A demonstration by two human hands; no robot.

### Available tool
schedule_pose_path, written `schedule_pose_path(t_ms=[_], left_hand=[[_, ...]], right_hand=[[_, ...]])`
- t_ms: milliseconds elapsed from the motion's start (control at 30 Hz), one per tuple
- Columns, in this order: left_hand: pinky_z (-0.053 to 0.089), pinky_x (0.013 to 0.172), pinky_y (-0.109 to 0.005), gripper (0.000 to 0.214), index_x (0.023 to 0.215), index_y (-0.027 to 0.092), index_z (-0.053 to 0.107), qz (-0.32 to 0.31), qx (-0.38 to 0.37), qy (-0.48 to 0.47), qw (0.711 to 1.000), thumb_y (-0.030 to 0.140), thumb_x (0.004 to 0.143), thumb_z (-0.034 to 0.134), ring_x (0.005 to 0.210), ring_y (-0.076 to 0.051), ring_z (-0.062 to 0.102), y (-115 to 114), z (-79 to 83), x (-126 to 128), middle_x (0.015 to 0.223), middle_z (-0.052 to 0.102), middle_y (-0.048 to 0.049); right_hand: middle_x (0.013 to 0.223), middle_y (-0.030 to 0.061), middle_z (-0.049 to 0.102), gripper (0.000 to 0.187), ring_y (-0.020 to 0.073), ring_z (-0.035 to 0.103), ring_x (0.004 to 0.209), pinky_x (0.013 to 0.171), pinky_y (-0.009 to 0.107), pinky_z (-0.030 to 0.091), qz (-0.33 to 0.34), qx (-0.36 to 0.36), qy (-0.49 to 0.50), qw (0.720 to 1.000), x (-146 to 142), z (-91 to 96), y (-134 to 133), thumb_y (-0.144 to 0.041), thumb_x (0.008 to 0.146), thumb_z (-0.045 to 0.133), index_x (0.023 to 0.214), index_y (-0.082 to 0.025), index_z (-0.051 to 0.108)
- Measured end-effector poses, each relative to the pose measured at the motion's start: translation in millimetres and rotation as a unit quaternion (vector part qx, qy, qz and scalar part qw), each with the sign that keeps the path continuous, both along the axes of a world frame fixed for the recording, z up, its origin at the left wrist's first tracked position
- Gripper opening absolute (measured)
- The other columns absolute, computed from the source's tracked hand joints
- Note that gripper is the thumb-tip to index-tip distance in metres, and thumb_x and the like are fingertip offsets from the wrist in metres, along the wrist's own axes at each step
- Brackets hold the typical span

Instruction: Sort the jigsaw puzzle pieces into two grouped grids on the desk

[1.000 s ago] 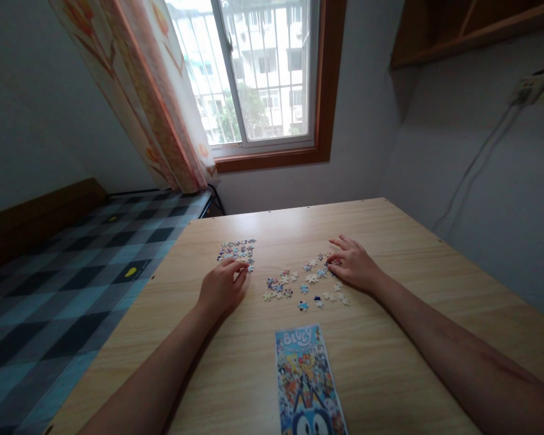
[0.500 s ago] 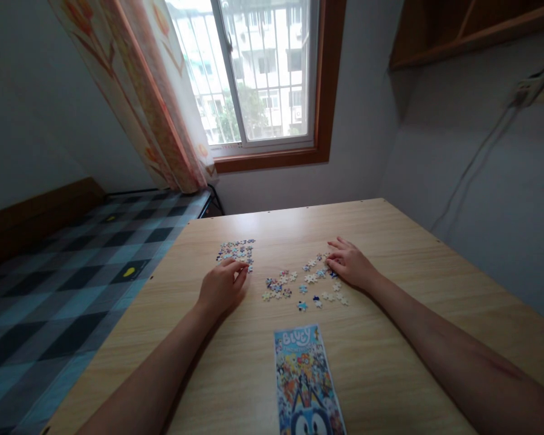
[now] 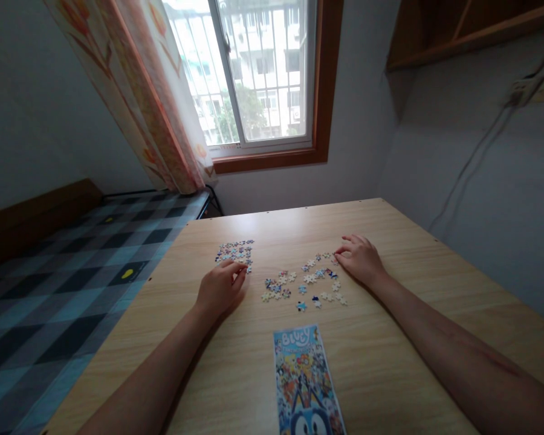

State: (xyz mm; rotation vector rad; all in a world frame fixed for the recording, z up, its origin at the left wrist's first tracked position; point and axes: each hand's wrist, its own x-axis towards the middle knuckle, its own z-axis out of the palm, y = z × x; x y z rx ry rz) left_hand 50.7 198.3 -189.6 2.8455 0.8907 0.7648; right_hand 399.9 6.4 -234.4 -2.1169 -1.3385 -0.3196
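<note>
My left hand [image 3: 221, 287] rests on the table just below a cluster of joined puzzle pieces [image 3: 236, 249]. Its thumb and index finger press together at the cluster's lower right edge; anything between them is too small to make out. My right hand [image 3: 361, 258] lies at the right end of the loose puzzle pieces [image 3: 309, 279], its outer fingers stretched out and its lower fingertips beside a small piece. Several loose pieces show pale plain faces, others blue or multicoloured prints. Nearer to me lies a printed picture sheet [image 3: 304, 380] reading "Bluey".
The wooden table [image 3: 236, 386] stands by a wall with a barred window [image 3: 267, 78]. At left is a bed with a checked cover [image 3: 72, 290], below a floral curtain [image 3: 140, 96]. A shelf [image 3: 471, 36] and a socket with a cable [image 3: 521, 92] are at right.
My right hand has moved a little to the right, uncovering several loose pieces. My left hand stays about where it was, and the view has shifted slightly.
</note>
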Motion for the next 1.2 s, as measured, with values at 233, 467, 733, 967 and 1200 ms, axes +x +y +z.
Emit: schedule_pose_path(t_ms=[233,467,733,967,1200], left_hand=[[0.049,0.068,-0.028,0.029,0.094,0.022,0.075,0.001,0.006,0.006,1.000,0.036,0.097,0.050,0.071,-0.015,0.063,1,-0.9,-1,0.096,0.073,-0.0043],[0.048,0.067,-0.028,0.027,0.094,0.022,0.075,0.002,0.003,0.004,1.000,0.035,0.096,0.052,0.069,-0.015,0.062,0,-1.0,0,0.094,0.072,-0.0037],[0.049,0.068,-0.028,0.030,0.094,0.022,0.076,0.003,0.004,0.013,1.000,0.036,0.096,0.049,0.070,-0.015,0.063,-2,2.2,0,0.095,0.073,-0.0043],[0.051,0.071,-0.029,0.030,0.094,0.021,0.075,0.002,0.000,0.014,1.000,0.036,0.096,0.049,0.074,-0.016,0.064,-6,6.4,0,0.095,0.074,-0.0055],[0.051,0.066,-0.028,0.030,0.095,0.022,0.075,-0.034,0.064,0.035,0.997,0.034,0.099,0.047,0.074,-0.016,0.066,-21,18.6,1,0.090,0.073,-0.0043]], right_hand=[[0.148,0.0100,0.054,0.020,0.0318,0.037,0.146,0.119,0.056,0.030,0.109,-0.023,-0.007,0.994,-22,13.9,-7,-0.031,0.087,0.065,0.095,-0.024,0.081],[0.155,0.0049,0.048,0.017,0.0348,0.026,0.153,0.121,0.066,0.017,0.151,-0.123,-0.007,0.981,-36,27.4,-16,-0.034,0.088,0.066,0.088,-0.027,0.081],[0.152,0.0104,0.052,0.013,0.0362,0.032,0.150,0.118,0.064,0.026,0.087,-0.163,0.015,0.983,-33,26.3,-12,-0.031,0.087,0.069,0.086,-0.023,0.080],[0.136,0.0159,0.064,0.005,0.0339,0.050,0.139,0.116,0.058,0.036,0.137,-0.094,0.054,0.985,-22,15.4,-7,-0.023,0.079,0.074,0.077,-0.019,0.076],[0.103,0.0096,0.073,0.008,0.0243,0.066,0.103,0.097,0.042,0.049,0.165,0.037,0.082,0.982,-30,35.2,-10,-0.023,0.084,0.070,0.077,-0.020,0.072]])
